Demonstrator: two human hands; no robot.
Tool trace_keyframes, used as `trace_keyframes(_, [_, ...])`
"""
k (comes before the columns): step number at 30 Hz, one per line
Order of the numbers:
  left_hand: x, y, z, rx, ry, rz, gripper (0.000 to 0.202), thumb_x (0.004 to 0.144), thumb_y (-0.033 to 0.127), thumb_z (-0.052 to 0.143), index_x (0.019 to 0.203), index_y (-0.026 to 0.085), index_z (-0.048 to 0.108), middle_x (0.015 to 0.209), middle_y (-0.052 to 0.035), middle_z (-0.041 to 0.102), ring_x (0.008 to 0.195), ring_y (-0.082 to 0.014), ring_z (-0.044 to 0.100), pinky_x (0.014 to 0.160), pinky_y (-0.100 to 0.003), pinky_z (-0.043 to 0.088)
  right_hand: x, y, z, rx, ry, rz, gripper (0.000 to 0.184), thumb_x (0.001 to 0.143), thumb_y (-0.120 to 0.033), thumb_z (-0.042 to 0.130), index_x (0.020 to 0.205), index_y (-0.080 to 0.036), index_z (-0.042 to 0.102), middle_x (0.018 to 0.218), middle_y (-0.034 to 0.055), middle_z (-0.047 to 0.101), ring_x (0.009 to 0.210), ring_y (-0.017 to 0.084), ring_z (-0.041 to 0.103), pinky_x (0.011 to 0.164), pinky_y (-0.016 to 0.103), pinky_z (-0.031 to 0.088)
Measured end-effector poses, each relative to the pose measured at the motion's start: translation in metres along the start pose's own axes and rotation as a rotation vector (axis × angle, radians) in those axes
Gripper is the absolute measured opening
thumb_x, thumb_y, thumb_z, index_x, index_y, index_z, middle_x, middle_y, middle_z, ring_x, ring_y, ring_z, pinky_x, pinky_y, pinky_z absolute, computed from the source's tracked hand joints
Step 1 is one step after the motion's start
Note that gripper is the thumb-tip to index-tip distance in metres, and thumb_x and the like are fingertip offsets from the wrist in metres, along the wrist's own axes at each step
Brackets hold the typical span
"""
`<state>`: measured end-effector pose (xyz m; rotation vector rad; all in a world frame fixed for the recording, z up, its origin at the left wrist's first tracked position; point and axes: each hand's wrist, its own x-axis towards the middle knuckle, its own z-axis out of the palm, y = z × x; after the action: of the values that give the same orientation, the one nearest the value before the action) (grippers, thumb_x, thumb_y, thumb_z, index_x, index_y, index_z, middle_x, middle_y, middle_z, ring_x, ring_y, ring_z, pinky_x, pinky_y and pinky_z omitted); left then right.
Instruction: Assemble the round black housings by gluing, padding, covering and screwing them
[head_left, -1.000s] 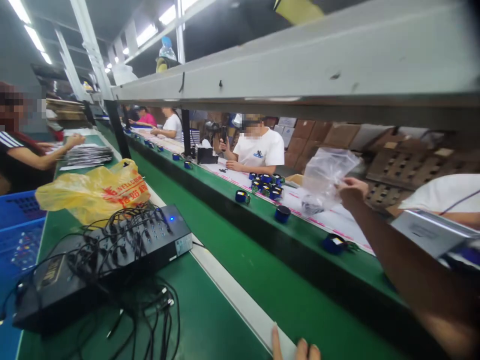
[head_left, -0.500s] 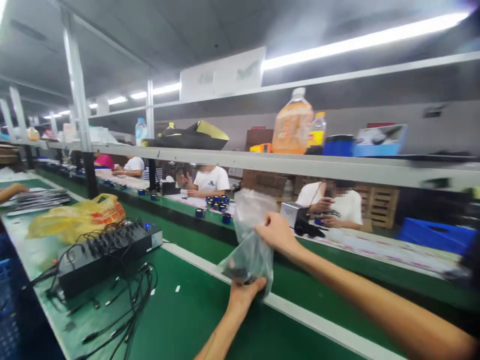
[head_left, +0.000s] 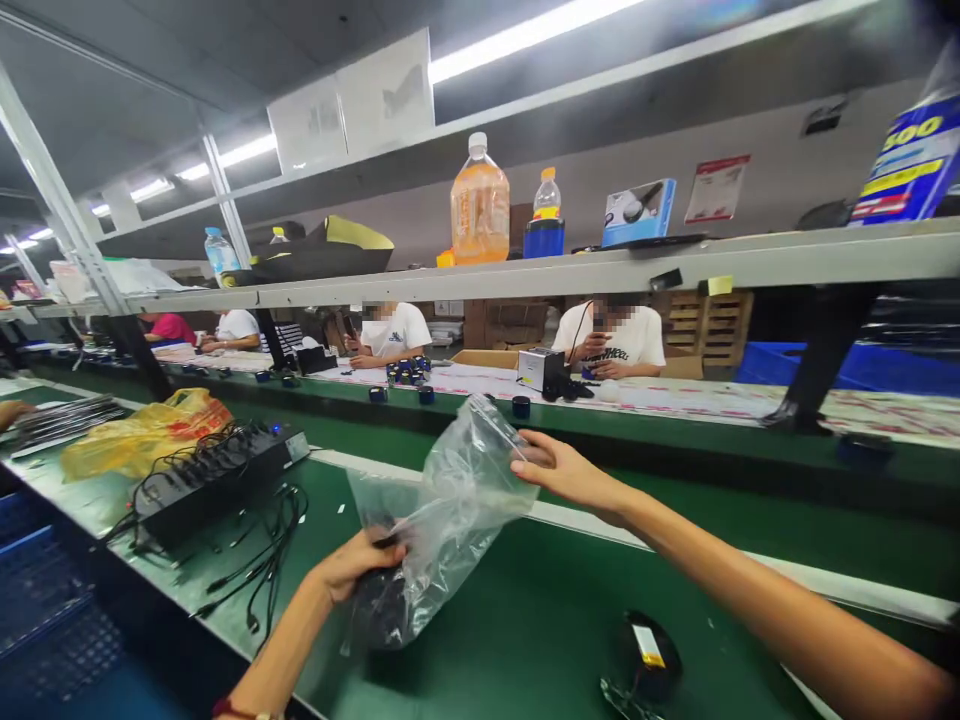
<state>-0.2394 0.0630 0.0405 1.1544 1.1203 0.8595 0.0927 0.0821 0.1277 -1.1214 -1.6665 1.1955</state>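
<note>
A clear plastic bag (head_left: 461,490) is stretched between my two hands above the green bench. My right hand (head_left: 566,470) pinches its upper right edge. At its lower left, my left hand (head_left: 356,562) has its fingers curled round the bag and a dark, rounded object (head_left: 381,608) that shows through the film. What that object is, and whether it lies fully inside, I cannot make out. A black round part (head_left: 660,650) with a silvery battery-like piece on it lies on the bench at the lower right.
Black cables (head_left: 262,560) and a black multi-port box (head_left: 225,480) occupy the bench's left side, near a yellow plastic bag (head_left: 150,435). A shelf (head_left: 420,275) with an orange drink bottle (head_left: 480,215) runs across. Several people sit beyond the belt; a blue crate (head_left: 52,600) stands lower left.
The view has swung right. My hands have moved apart, spreading the bag, which was bunched and upright. My left hand is now lower and farther left, and the black round part has come into view.
</note>
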Motion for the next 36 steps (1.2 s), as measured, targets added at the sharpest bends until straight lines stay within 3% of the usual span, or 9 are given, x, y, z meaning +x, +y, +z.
trace_keyframes(4, [0.006,-0.001,-0.009,0.090,0.043,0.029,0.020,0.091,0.029,0.061,0.103,0.014,0.064,0.101,-0.0047,0.068,0.089,-0.0196,0.066,0.081,-0.040,0.054,-0.005,0.012,0.011,0.240,-0.116,0.029,0.026,0.095,-0.037,0.058,0.100,-0.012,0.060,0.090,0.0031,0.061,0.077,0.014,0.061,0.073,0.032,0.054])
trace_keyframes(9, [0.017,-0.007,-0.013,0.212,0.109,0.117,0.025,0.092,0.034,0.059,0.106,0.014,0.063,0.109,-0.0064,0.065,0.098,-0.0228,0.064,0.086,-0.043,0.052,-0.029,0.023,-0.015,0.445,-0.350,0.107,0.035,0.091,-0.048,0.059,0.093,-0.013,0.061,0.091,0.0052,0.064,0.091,0.020,0.064,0.082,0.041,0.054])
trace_keyframes(13, [0.030,-0.003,-0.016,0.344,0.091,0.143,0.024,0.091,0.032,0.062,0.107,0.014,0.063,0.111,-0.0057,0.064,0.098,-0.0240,0.063,0.085,-0.043,0.053,-0.020,0.051,-0.012,0.470,-0.519,0.201,0.031,0.082,-0.041,0.071,0.084,-0.012,0.063,0.097,0.0077,0.067,0.098,0.023,0.064,0.090,0.046,0.051])
trace_keyframes(18, [0.046,0.020,-0.021,0.488,0.019,0.183,0.025,0.091,0.032,0.061,0.110,0.016,0.062,0.116,-0.0058,0.063,0.101,-0.0254,0.062,0.086,-0.043,0.053,0.001,0.070,0.015,0.479,-0.475,0.193,0.045,0.090,-0.046,0.062,0.125,-0.018,0.056,0.121,0.0112,0.061,0.105,0.023,0.062,0.096,0.048,0.049])
trace_keyframes(24, [0.066,0.055,-0.023,0.548,-0.093,0.205,0.029,0.091,0.035,0.061,0.111,0.015,0.062,0.115,-0.0044,0.062,0.099,-0.0272,0.063,0.083,-0.042,0.054,0.010,0.074,0.032,0.333,-0.390,0.069,0.044,0.080,-0.032,0.077,0.117,-0.014,0.063,0.124,0.0107,0.060,0.118,0.026,0.055,0.109,0.054,0.032])
trace_keyframes(27, [0.068,0.055,-0.015,0.562,-0.105,0.233,0.028,0.091,0.034,0.060,0.111,0.015,0.062,0.114,-0.0051,0.063,0.097,-0.0254,0.063,0.082,-0.041,0.055,0.010,0.076,0.037,0.388,-0.364,0.043,0.076,0.073,-0.049,0.080,0.136,-0.019,0.049,0.130,0.0144,0.056,0.121,0.031,0.052,0.104,0.054,0.040])
trace_keyframes(30, [0.055,0.036,-0.002,0.570,-0.093,0.275,0.029,0.091,0.032,0.061,0.114,0.015,0.060,0.116,-0.0068,0.062,0.099,-0.0247,0.063,0.084,-0.044,0.054,0.005,0.075,0.037,0.504,-0.392,0.064,0.109,0.067,-0.077,0.066,0.151,-0.032,0.014,0.144,0.0166,0.041,0.125,0.035,0.048,0.091,0.054,0.050])
trace_keyframes(33, [0.034,0.009,0.006,0.565,-0.076,0.306,0.035,0.091,0.030,0.062,0.122,0.017,0.056,0.125,-0.0090,0.058,0.106,-0.0259,0.060,0.089,-0.047,0.052,-0.002,0.071,0.032,0.564,-0.411,0.069,0.096,0.077,-0.086,0.038,0.150,-0.039,-0.005,0.152,0.0126,0.029,0.132,0.032,0.042,0.095,0.054,0.047])
trace_keyframes(36, [0.026,-0.002,0.005,0.564,-0.091,0.295,0.034,0.091,0.031,0.062,0.121,0.017,0.056,0.121,-0.0086,0.059,0.103,-0.0251,0.061,0.087,-0.046,0.053,-0.002,0.073,0.025,0.531,-0.420,0.054,0.081,0.084,-0.083,0.006,0.150,-0.037,-0.004,0.151,0.0122,0.031,0.130,0.028,0.045,0.096,0.053,0.046])
